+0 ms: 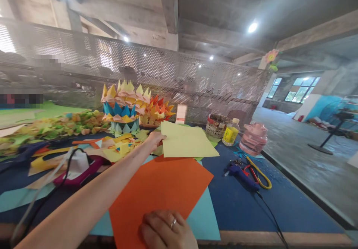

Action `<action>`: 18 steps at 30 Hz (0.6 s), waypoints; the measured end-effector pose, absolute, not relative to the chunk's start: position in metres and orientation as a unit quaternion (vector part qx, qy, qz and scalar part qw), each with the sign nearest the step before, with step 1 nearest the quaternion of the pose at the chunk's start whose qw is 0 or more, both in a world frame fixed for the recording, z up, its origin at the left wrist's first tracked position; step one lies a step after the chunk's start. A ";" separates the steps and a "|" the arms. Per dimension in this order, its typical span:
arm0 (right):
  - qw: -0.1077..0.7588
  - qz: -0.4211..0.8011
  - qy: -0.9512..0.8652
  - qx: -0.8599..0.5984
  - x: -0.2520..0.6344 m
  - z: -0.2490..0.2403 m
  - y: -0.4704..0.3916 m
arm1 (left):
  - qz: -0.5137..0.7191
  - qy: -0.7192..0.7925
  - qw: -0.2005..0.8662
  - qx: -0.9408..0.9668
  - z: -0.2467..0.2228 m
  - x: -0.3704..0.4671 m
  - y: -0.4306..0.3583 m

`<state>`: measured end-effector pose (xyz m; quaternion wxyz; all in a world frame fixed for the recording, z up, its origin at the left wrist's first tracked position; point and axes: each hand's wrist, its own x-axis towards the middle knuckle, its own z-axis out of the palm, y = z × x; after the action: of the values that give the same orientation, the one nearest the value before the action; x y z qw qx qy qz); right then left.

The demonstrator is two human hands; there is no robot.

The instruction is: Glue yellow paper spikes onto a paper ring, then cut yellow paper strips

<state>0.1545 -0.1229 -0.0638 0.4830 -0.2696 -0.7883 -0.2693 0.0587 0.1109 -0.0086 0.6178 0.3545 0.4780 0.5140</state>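
Note:
My left hand stretches forward over the table, thumb and fingers closed on the left edge of a pale yellow sheet of paper. Nearer to me, my right hand, with a ring on one finger, is bent over the lower part of an orange sheet of paper; its fingertips are partly hidden. Light blue paper sticks out from under the orange sheet. More yellow-green paper shows beneath and behind the pale yellow sheet.
Folded-paper pieces stand behind my left hand. Paper scraps and a magenta power strip lie left. At right are a glue gun, yellow-handled tool, yellow-labelled bottle, pink jug and round container.

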 end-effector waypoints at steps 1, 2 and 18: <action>0.485 -0.272 -0.786 -0.270 0.154 -0.063 -0.123 | 0.513 0.478 0.618 0.356 -0.008 0.061 0.113; 0.487 -0.273 -0.785 -0.270 0.153 -0.062 -0.123 | 0.513 0.478 0.617 0.356 -0.007 0.063 0.116; 0.561 -0.256 -0.736 -0.278 0.149 -0.090 -0.116 | 0.486 0.427 0.541 0.537 0.012 0.049 0.077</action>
<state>0.1490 -0.1163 -0.0900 0.5610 -0.2784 -0.7363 -0.2562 0.0490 0.0773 0.0122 0.5411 0.5374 0.4269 0.4860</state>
